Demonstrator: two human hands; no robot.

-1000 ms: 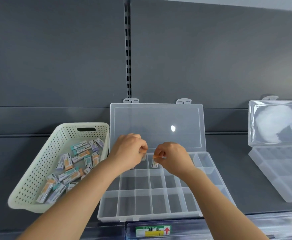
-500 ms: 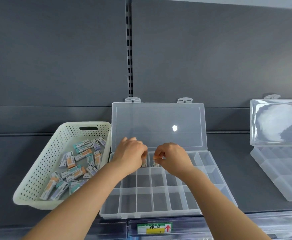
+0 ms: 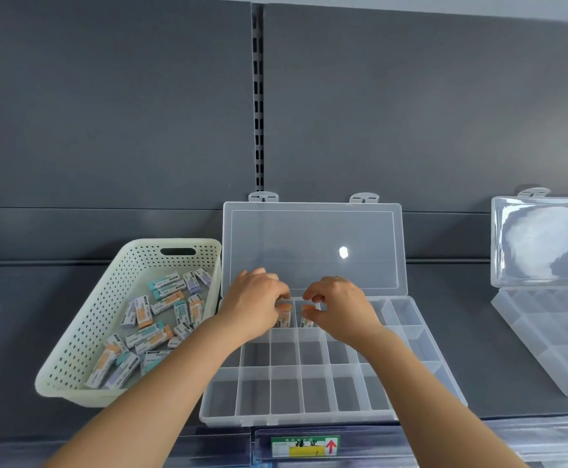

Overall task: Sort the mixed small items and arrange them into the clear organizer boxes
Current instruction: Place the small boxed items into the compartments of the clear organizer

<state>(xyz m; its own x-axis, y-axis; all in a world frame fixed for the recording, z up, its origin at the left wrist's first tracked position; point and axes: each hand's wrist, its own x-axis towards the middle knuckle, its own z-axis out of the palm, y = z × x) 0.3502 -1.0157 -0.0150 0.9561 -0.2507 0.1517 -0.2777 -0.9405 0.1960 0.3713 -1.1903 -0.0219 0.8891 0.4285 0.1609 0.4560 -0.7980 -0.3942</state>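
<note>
The left hand (image 3: 253,305) covers the organizer box's (image 3: 296,418) far compartments toward 10 o'clock, so their contents cannot be told. Its curled fingers hide the top of the left orange-topped piece (image 3: 284,317) and whether they grip it. The right hand (image 3: 338,307) pinches the right orange-topped piece (image 3: 306,312), whose side toward 3 o'clock is hidden by the thumb. Printing on both is too small to read, as it is on the small packs (image 3: 161,319) in the basket (image 3: 83,332) at 8 o'clock. At 3 o'clock the second organizer (image 3: 545,332) is cut off by the edge. At 6 o'clock the shelf label's (image 3: 304,445) writing is illegible, and both forearms run out of view.
</note>
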